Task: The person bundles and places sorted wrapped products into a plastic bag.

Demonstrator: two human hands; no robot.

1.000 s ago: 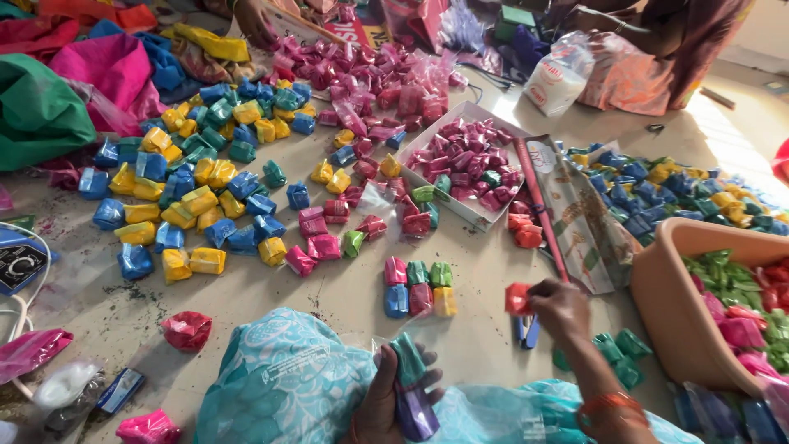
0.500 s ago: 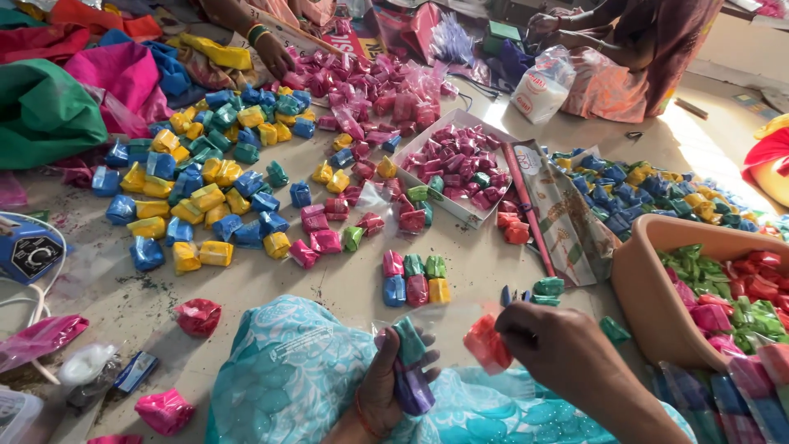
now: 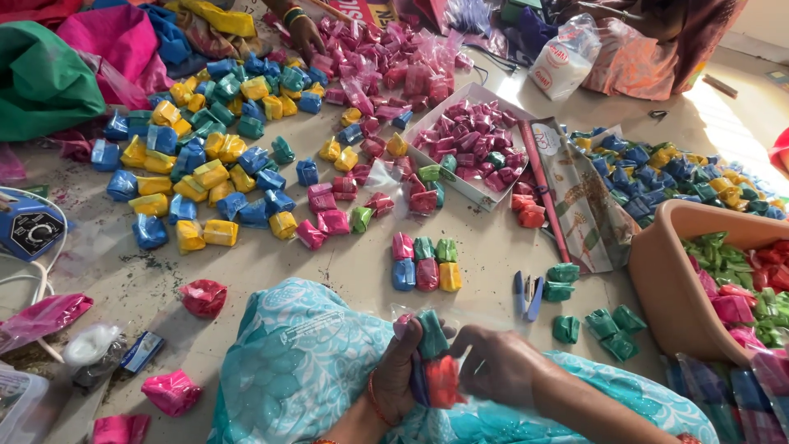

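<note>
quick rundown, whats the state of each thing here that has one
left hand: closed around a stack of small packets, green one on top
right hand: pinching a red packet against that stack
white cardboard box: open, part full of pink packets
terracotta tub: open, holding green, red and pink packets
six-packet block: laid out in two neat rows on the floor
clear plastic bag: knotted shut

A pale, dusty floor (image 3: 362, 271) carries everything. Toward its far left lies a wide scatter of blue and yellow packets (image 3: 197, 173), with pink packets (image 3: 386, 66) heaped along the far edge. Near the middle sits a shallow white box (image 3: 460, 185) of pink packets, and just nearer a small group of six mixed packets (image 3: 426, 263). A terracotta tub (image 3: 670, 279) stands at the right edge, loose green packets (image 3: 604, 322) beside it. Two crumpled pink wrappers (image 3: 203, 298) lie near the left.
</note>
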